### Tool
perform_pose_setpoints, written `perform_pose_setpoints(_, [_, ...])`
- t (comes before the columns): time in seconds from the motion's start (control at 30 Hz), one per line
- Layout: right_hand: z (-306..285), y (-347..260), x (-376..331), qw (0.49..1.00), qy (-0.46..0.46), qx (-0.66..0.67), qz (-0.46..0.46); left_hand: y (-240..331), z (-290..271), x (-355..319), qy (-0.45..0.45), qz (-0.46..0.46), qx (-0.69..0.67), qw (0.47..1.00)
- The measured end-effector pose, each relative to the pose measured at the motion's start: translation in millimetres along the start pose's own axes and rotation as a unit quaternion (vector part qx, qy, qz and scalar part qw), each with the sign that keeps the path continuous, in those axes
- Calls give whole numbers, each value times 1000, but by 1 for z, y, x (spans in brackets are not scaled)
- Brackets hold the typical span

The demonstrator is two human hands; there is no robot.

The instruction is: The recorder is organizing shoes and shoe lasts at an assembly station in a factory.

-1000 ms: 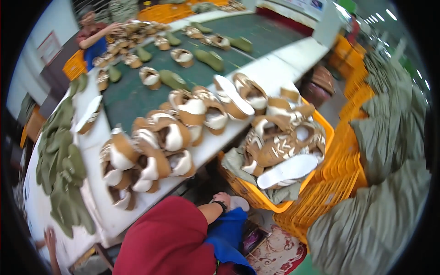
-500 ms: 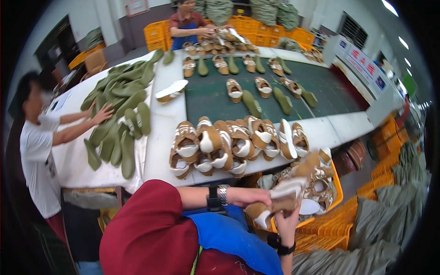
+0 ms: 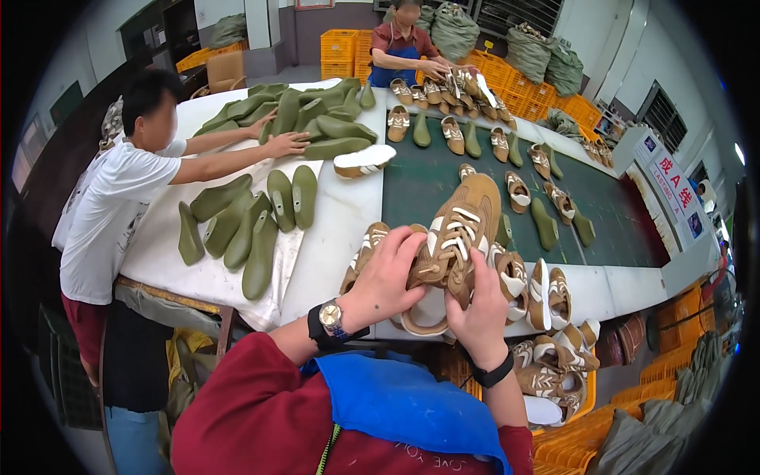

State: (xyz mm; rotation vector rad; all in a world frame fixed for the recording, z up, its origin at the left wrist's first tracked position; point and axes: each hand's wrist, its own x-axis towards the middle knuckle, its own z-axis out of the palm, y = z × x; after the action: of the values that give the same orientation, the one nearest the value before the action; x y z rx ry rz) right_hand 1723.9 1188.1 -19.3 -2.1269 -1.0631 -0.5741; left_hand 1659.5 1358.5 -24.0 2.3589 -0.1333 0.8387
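A brown and white lace-up sneaker (image 3: pixel 467 210) is held up in front of me, toe pointing away and laces facing me. My left hand (image 3: pixel 388 273) closes on its left side near the collar. On the right side of the collar, my right hand (image 3: pixel 483 313) grips the same sneaker with thumb and fingers. Just below it shows a pale, brown-edged shoe opening (image 3: pixel 427 313); whether that belongs to a second shoe I cannot tell. Behind my hands, similar sneakers (image 3: pixel 558 297) stand along the near white table edge, partly hidden by the held one.
Green shoe lasts (image 3: pixel 257 257) lie heaped on the white cloth at left, where a person in white (image 3: pixel 119 198) reaches. More shoes and lasts stand on the green belt (image 3: pixel 491 182). A person (image 3: pixel 400 51) handles shoes opposite. An orange crate of sneakers (image 3: pixel 587 396) is at my right.
Both hands have come up and left from above the crate to the near table edge, bringing a sneaker along. The view has turned. The person in white now reaches farther across the lasts.
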Motion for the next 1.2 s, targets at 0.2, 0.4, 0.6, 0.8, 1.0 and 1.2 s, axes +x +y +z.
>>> perform_pose_setpoints(0.2, [19, 0, 21, 998, -52, 30, 1, -37, -9, 12, -63, 4, -47, 997])
perform_pose_setpoints(0.4, [38, 9, 35, 999, -30, 26, 3, -56, -25, 35, -83, 37, -48, 995])
perform_pose_setpoints(0.6, [45, 20, 70, 999, 2, -12, -37, -59, 2, 52, 40, 24, 71, 996])
perform_pose_setpoints(0.8, [32, 66, 85, 989, 18, 136, 54, -78, 3, 74, 62, 40, 29, 997])
perform_pose_setpoints(1.0, [33, 73, 93, 988, 60, 131, 49, -62, 14, 92, -14, 75, 6, 997])
perform_pose_setpoints(1.2, [43, 75, 90, 992, 21, 124, -8, -68, 36, 102, -29, 168, 58, 984])
